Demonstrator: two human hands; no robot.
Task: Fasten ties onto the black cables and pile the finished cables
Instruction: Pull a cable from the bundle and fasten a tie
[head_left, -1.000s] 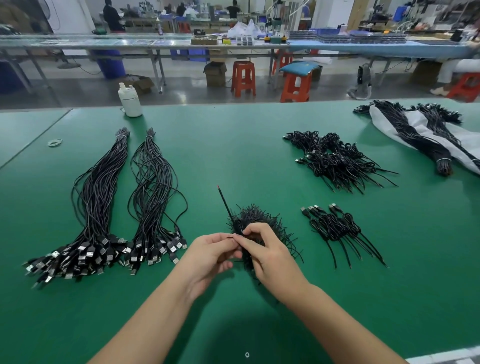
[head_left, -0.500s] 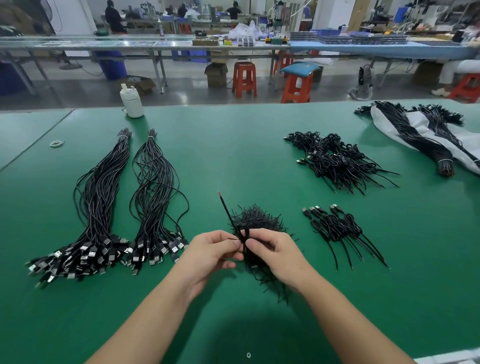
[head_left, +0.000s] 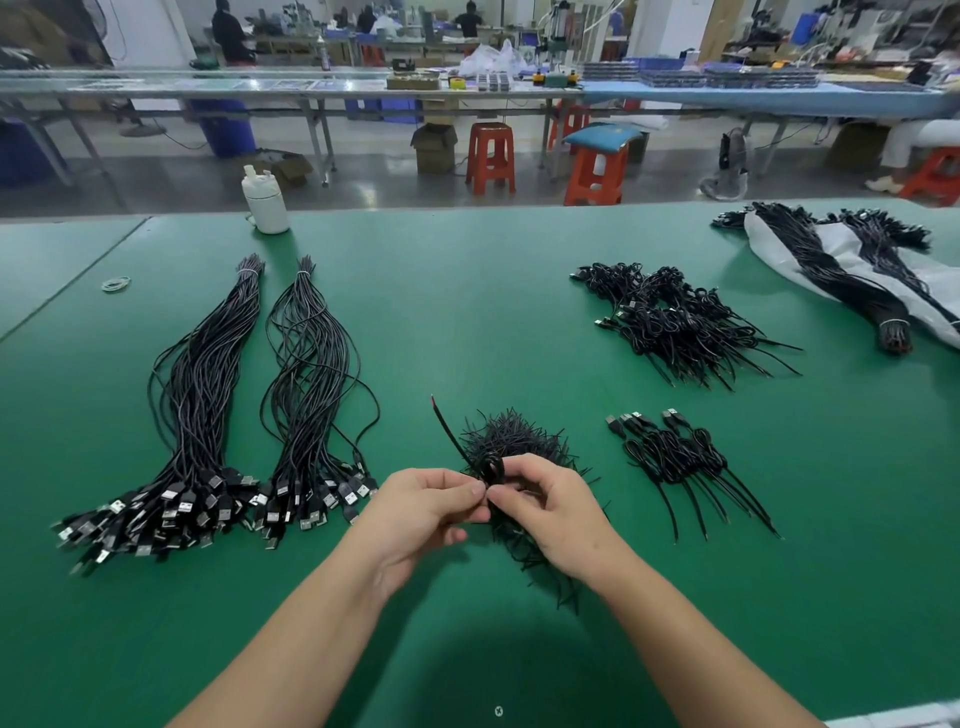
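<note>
The flat green work table carried all task material. Two long bundles of straight black cables with silver plug ends lay side by side on its left portion, plugs toward the person. A white plastic sheet at the far right corner held two further black cable bundles. A large heap of coiled, tied black cables lay right of centre, well apart from the hands. A smaller pile of coiled black cables lay nearer, just right of the hands. A loose mound of short black wire ties sat directly behind and beneath the hands. A white plastic bottle stood upright at the far edge, and a small pale loop lay at far left.

The left hand and right hand met at the centre, above the tie mound. Both had fingers curled, thumb and forefinger pinching one coiled black cable between them. One straight end of that cable, tipped red, projected up and to the left. Whether a tie was already on it could not be determined.
</note>
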